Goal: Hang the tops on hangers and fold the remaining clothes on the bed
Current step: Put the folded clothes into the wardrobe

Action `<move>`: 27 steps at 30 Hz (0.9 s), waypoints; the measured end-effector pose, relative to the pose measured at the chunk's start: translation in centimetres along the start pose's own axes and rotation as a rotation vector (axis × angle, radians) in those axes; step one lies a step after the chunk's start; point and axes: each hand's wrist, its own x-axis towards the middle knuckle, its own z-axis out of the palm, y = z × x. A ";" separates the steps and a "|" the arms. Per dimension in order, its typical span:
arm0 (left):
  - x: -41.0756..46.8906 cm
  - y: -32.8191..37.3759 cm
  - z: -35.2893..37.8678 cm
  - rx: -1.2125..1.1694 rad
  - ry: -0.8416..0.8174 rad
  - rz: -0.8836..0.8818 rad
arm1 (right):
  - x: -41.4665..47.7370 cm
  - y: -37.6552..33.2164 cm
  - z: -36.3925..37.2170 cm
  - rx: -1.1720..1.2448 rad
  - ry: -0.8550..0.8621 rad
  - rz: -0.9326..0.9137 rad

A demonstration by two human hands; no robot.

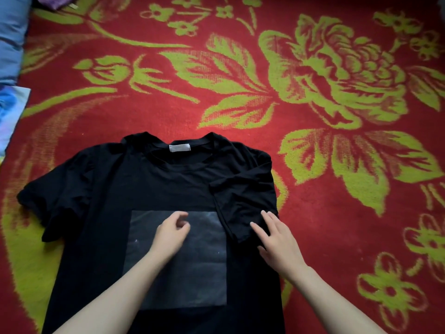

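Black T-shirt [149, 189]: front up, flat on the bed [313, 165], collar away from me, white label [179, 148] showing in the neck. Grey print [192, 273]: square, on the chest. Right sleeve [243, 206]: folded in over the chest, its edge covering the print's corner. Left sleeve [55, 196]: spread outward. My left hand [169, 235]: over the print, fingers loosely curled, holding nothing. My right hand [277, 239]: fingers straight, resting on the folded sleeve. Blue cloth [10, 39]: far left edge.
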 end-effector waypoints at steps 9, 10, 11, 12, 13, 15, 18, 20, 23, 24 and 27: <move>4.3 6.7 4.0 -0.405 -0.026 -0.049 | 1.0 -2.6 1.9 0.024 0.364 0.020; 4.8 7.0 4.1 -0.386 -0.004 -0.046 | 0.8 -2.6 2.1 0.045 0.407 0.014; 5.3 7.2 4.1 -0.369 0.007 -0.051 | 0.6 -2.6 2.3 0.070 0.445 -0.008; 5.7 7.4 4.0 -0.351 0.007 -0.067 | 0.2 -2.7 2.5 0.088 0.474 -0.038; 6.1 7.7 4.1 -0.323 -0.010 -0.086 | -0.1 -2.7 2.7 0.083 0.488 -0.067; 6.8 8.3 4.6 -0.185 -0.048 -0.102 | -0.7 -2.5 3.3 0.058 0.483 -0.100; 7.0 8.7 5.2 0.131 0.007 0.000 | -1.0 -2.0 4.0 0.076 0.492 -0.120; 6.6 8.6 4.6 0.057 0.057 0.085 | -1.1 -1.7 3.9 0.061 0.522 -0.147; 5.3 7.0 2.6 -0.125 0.143 0.173 | -1.1 -1.4 3.6 0.007 0.590 -0.221; 4.9 5.9 1.9 -0.130 0.163 0.176 | -1.0 -1.5 3.7 -0.009 0.596 -0.242; 4.2 2.5 1.2 -0.155 0.216 0.063 | -0.5 -1.7 4.3 -0.072 0.482 -0.242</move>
